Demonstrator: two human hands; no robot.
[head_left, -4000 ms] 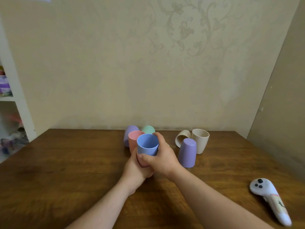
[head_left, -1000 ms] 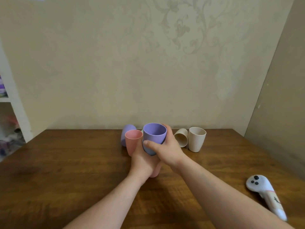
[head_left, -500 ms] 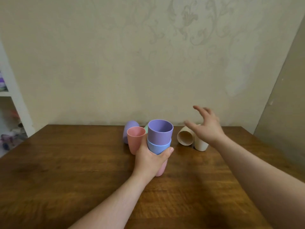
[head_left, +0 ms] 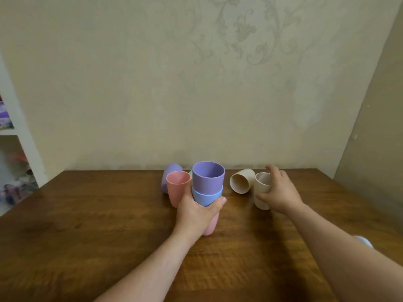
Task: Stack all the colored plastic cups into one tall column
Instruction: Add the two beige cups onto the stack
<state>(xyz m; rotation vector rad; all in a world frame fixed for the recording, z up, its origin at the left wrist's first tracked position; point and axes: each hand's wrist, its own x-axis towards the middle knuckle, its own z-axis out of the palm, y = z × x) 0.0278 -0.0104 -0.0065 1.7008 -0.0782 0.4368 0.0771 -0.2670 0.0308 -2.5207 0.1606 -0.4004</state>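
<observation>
My left hand (head_left: pixel 196 211) grips a nested stack of cups: a purple cup (head_left: pixel 208 178) on top, a blue cup (head_left: pixel 206 197) under it and a pink cup (head_left: pixel 211 225) at the bottom, standing on the table. My right hand (head_left: pixel 278 191) is wrapped around an upright beige cup (head_left: pixel 261 186) to the right. A second beige cup (head_left: pixel 241 180) lies on its side beside it. Left of the stack stands a salmon cup (head_left: pixel 176 188), with a purple cup (head_left: pixel 170 174) lying behind it and a sliver of a green cup (head_left: pixel 191 172).
The wooden table (head_left: pixel 87 225) runs to a wall at the back and on the right. A white shelf unit (head_left: pixel 19 144) stands at the left. A white object (head_left: pixel 363 240) peeks out behind my right forearm.
My right hand left the stack after setting the purple cup on it, reached right and came down onto the upright beige cup. My left hand kept hold of the stack.
</observation>
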